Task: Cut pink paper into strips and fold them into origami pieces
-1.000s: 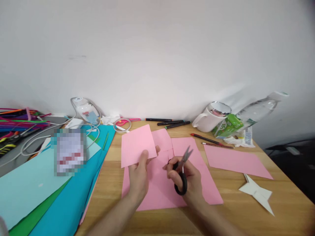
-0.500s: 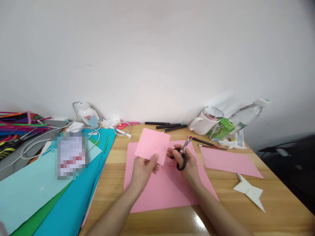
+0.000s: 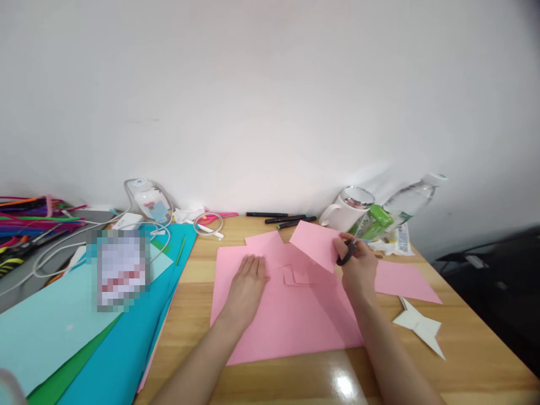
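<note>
My left hand [image 3: 248,281] lies flat with fingers stretched out on a small pink paper piece [image 3: 266,245], on top of the large pink sheet [image 3: 270,332]. My right hand [image 3: 359,267] is closed, with the scissors [image 3: 346,253] hanging from its fingers by their black handles. The same hand pinches a pink paper square [image 3: 318,242], which it holds tilted above the sheet. Beneath that square, more small pink pieces [image 3: 289,277] overlap on the sheet. Most of the scissors' blades are hidden by my hand.
Black markers [image 3: 270,214] lie by the wall. A white mug [image 3: 343,214], a green carton [image 3: 373,220] and a tilted plastic bottle [image 3: 411,198] stand at back right. To the right lie a pink strip [image 3: 407,281] and a folded white paper star [image 3: 419,325]. Coloured sheets [image 3: 101,349] cover the left.
The pink square has passed from my left hand to my right, which has moved right and up with the scissors. My left hand now rests on the paper.
</note>
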### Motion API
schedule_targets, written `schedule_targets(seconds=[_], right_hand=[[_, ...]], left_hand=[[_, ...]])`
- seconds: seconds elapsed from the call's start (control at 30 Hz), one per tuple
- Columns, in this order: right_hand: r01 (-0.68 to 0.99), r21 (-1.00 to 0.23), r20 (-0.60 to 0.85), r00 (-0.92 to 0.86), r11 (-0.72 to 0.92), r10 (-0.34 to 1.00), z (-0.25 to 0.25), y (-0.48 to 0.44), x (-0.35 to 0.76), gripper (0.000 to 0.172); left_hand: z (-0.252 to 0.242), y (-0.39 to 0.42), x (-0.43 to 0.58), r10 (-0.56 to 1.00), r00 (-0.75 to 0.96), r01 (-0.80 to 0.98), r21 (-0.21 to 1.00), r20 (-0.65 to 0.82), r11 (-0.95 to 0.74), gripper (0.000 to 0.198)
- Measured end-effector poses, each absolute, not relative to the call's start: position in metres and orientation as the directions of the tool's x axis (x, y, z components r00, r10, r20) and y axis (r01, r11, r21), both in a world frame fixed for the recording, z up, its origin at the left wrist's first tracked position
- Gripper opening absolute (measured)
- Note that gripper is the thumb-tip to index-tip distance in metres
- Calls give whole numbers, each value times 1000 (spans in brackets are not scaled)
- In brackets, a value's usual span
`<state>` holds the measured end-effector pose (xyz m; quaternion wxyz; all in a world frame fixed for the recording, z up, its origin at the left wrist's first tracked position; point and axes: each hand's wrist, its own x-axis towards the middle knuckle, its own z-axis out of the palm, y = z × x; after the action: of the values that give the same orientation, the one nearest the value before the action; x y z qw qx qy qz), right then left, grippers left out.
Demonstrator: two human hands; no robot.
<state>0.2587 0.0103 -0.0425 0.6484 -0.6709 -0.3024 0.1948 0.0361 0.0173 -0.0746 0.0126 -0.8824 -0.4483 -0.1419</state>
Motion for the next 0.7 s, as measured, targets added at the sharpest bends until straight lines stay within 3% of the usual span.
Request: schedule_targets(seconds=[0.1, 0.17, 0.3, 0.37, 0.43, 0.5, 0.57, 0.7], right_hand=[[217, -975, 112, 661, -46, 742, -51, 12, 263, 43], [346, -927, 91, 585, -145, 806, -54, 12, 265, 41], [694, -591, 104, 571, -411, 815, -53, 12, 262, 31], [757, -430, 105, 583, -492, 805, -51, 11, 259, 32], [778, -361, 115, 584, -513, 804, -50, 10, 257, 34], [791, -377, 184, 574, -482, 798, -50, 9, 257, 34], [793, -479, 289, 548, -377, 785, -53, 9, 257, 34], [706, -705, 361, 435, -64, 825, -59, 10, 255, 34]], left_hand=[[-65, 14, 34, 778, 582, 797, 24, 234, -604, 34], [-59, 11, 33, 771, 607, 787, -7, 195, -617, 40], [-50, 7, 32, 772, 622, 780, -17, 133, -625, 48], [-46, 6, 32, 784, 609, 789, 14, 124, -615, 47], [-44, 5, 33, 798, 592, 798, 55, 115, -600, 44], [-43, 4, 32, 807, 581, 803, 84, 106, -589, 40], [-44, 4, 29, 825, 549, 822, 93, 133, -562, 38], [-50, 6, 18, 868, 312, 911, 138, 386, -388, 39]])
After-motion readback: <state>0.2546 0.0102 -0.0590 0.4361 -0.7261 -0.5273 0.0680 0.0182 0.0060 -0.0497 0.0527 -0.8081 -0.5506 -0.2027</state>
